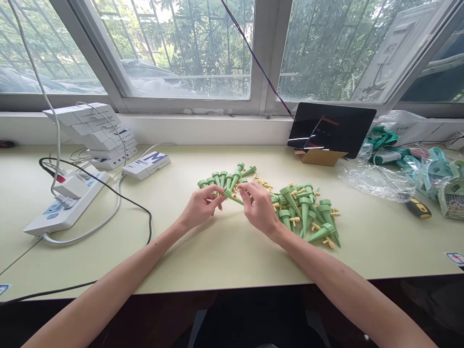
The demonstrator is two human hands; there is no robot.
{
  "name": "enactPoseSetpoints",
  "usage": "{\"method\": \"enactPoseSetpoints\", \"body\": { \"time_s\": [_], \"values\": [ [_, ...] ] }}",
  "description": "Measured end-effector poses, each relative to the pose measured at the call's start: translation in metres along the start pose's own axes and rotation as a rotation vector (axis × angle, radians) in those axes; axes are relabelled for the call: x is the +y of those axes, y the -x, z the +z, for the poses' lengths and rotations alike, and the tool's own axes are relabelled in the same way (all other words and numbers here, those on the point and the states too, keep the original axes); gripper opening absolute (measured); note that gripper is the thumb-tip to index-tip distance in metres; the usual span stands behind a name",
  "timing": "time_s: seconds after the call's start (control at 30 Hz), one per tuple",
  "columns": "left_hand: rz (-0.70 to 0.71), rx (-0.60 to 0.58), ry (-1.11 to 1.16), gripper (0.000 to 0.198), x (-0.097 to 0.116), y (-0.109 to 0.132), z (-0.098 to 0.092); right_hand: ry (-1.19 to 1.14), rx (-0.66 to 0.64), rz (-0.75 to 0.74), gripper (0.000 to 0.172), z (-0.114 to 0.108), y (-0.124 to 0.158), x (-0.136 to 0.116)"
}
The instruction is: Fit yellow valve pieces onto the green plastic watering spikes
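Observation:
My left hand [201, 205] pinches a green plastic watering spike [229, 194] at its ribbed cap. The spike lies nearly level, its tapered end pointing to the right, and an orange-yellow spot shows on its side. Close beside it, my right hand [259, 207] has thumb and forefinger drawn together; what they hold, if anything, is too small to name. Several green spikes [223, 178] lie fanned out just beyond my hands. Small yellow valves [264, 183] are scattered behind my right hand. To its right is a heap of green spikes [305, 205], many with yellow valves on or among them.
A power strip [68, 200] with cables and stacked white boxes [96, 128] occupy the left. One white box [147, 166] lies apart. A tablet [331, 128] leans on a cardboard stand [321, 157]. Clear plastic wrap [377, 181] and a yellow-black tool [418, 208] lie right.

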State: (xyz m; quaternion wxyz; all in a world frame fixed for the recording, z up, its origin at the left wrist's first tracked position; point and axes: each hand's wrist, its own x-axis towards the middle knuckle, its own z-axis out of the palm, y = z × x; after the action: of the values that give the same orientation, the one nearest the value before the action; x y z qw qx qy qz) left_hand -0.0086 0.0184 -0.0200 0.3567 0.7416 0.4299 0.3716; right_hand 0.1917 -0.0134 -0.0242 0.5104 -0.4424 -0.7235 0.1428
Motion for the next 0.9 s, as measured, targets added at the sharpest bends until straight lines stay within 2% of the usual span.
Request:
{"method": "enactPoseSetpoints", "body": {
  "time_s": [0.43, 0.9],
  "values": [
    [0.057, -0.019, 0.036, 0.03, 0.013, 0.0, -0.002, 0.043, -0.027, 0.017, 0.026, 0.002, -0.001, 0.006],
    [0.038, 0.022, 0.162, 0.025, 0.01, -0.004, -0.011, 0.026, -0.193, 0.049, 0.033, 0.001, 0.0, 0.001]
  ]
}}
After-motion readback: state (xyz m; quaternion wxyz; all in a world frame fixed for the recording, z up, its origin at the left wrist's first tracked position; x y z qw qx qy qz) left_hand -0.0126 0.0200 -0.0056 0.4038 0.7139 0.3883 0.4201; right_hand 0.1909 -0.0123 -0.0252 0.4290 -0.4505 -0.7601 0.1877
